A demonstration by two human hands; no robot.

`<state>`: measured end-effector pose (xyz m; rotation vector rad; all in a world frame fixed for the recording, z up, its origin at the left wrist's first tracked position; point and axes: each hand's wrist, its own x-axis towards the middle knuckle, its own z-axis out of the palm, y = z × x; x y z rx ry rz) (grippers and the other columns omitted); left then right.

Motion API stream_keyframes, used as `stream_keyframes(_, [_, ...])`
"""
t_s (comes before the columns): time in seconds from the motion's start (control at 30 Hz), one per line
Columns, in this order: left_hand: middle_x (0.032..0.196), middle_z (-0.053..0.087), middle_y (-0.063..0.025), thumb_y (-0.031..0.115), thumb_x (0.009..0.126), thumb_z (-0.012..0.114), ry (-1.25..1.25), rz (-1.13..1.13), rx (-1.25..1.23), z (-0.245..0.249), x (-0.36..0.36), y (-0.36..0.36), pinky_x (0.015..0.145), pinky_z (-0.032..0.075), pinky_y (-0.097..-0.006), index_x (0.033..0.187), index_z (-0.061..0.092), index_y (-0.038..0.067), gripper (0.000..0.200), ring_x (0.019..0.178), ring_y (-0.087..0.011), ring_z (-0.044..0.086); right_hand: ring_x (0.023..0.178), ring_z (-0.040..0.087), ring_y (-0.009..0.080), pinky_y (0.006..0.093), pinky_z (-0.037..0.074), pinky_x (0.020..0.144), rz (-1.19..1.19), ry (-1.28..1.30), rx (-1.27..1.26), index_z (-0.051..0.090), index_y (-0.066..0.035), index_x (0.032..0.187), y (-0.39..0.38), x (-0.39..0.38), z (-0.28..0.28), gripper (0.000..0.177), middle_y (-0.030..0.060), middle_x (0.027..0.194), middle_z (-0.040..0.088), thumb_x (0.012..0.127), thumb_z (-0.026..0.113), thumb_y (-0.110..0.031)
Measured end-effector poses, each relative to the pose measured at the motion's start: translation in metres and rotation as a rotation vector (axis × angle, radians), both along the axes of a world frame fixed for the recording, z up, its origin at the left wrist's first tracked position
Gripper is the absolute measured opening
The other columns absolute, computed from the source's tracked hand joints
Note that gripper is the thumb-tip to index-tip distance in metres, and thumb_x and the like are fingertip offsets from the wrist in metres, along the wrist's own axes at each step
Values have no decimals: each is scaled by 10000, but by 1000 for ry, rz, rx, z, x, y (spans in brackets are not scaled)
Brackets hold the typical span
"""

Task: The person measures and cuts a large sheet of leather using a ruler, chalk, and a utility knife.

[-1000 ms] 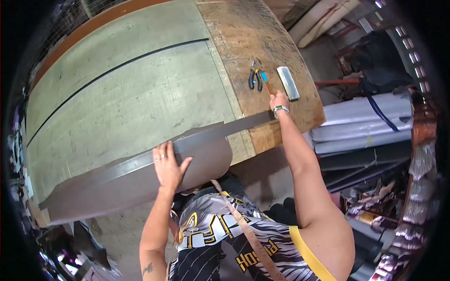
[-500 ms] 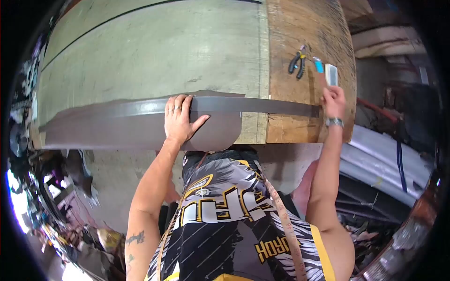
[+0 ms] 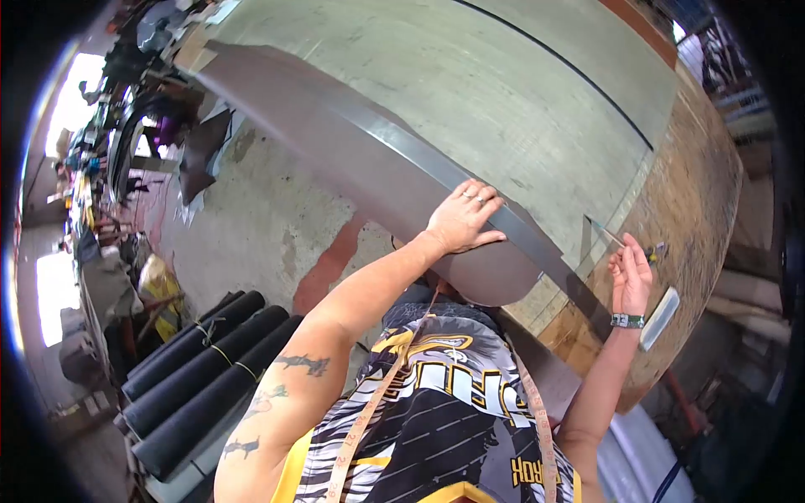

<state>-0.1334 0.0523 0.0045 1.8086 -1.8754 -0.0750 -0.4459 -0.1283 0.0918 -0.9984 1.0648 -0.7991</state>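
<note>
Grey-brown sheet [image 3: 352,163] hangs over the bench [image 3: 503,92] edge, with the left hand [image 3: 464,220] pressed flat on it mid-frame, fingers spread. Over on the right, the right hand [image 3: 631,273] has its fingers pinched on a thin pointed tool [image 3: 602,231], just beside the pliers [image 3: 656,250].

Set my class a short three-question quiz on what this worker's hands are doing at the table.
1. Multiple choice: the left hand presses flat on
a) the long straightedge lying over the dark sheet
b) a hammer
c) a paint tin

2. True or false: the right hand is empty.

3. Short answer: what hangs round the person's neck?

Key
1. a
2. False. It pinches a thin tool near the straightedge's far end.
3. A measuring tape.
</note>
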Motion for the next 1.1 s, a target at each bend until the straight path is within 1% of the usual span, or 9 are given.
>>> stream_keyframes(0.13, [1276,588,-150,527,925,630,18,39,7,-5,-1,3,1157,362,-485,1239,613,41,579,1255,-343,524,698,631,123,252,479,645,109,570,-317,725,0,1111,-35,12,-15,250,6,743,669,992,700,-219])
stream_keyframes(0.23, [1292,583,-152,503,948,610,45,62,-1,-10,-3,5,1182,336,-485,1262,606,44,556,1279,-343,512,667,636,155,288,478,620,137,811,-941,735,-6,1057,-48,21,-35,331,12,707,685,1002,673,-326])
stream_keyframes(0.33, [1412,526,-146,496,973,589,54,107,60,-7,-11,14,1212,294,-519,1386,548,84,584,1381,-336,450,699,652,186,321,505,641,93,864,-862,727,-6,1051,-52,31,-50,447,48,784,717,1030,588,-430])
stream_keyframes(0.43, [1562,429,-120,527,990,550,7,187,101,-7,-5,29,1239,244,-513,1507,460,124,662,1493,-319,336,733,660,190,333,525,678,155,753,-475,725,-5,1027,-62,32,-81,520,68,870,729,1039,530,-487])
stream_keyframes(0.6, [1660,314,-84,559,996,510,-55,446,237,-4,70,52,1257,189,-511,1582,356,125,745,1558,-297,218,866,660,193,343,530,755,169,615,-341,724,-4,1024,-59,35,-112,488,82,986,724,1038,521,-448])
stream_keyframes(0.77, [1651,332,-104,544,991,524,-99,639,235,-3,202,74,1254,197,-505,1578,353,91,761,1549,-300,242,890,623,200,354,496,783,280,786,-465,716,17,1007,-60,30,-118,510,86,964,687,1017,504,-447])
stream_keyframes(0.87, [1649,335,-106,563,987,519,-126,725,251,-6,298,86,1258,196,-490,1579,351,88,777,1546,-291,250,793,614,193,354,499,710,279,932,-326,711,13,1028,-57,43,-94,547,94,883,664,1018,488,-487])
stream_keyframes(1.0, [1661,309,-111,588,999,475,-143,823,262,-7,451,109,1267,180,-477,1581,339,64,795,1555,-279,230,764,620,191,355,544,682,193,1031,-281,693,20,1004,-42,118,-52,608,97,859,656,1047,461,-540])
stream_keyframes(1.1, [1672,284,-113,600,1006,440,-148,886,283,-4,568,125,1274,156,-465,1597,290,43,825,1564,-273,204,844,680,205,351,604,701,243,840,-309,688,53,1086,-37,221,-22,641,129,992,696,1039,501,-558])
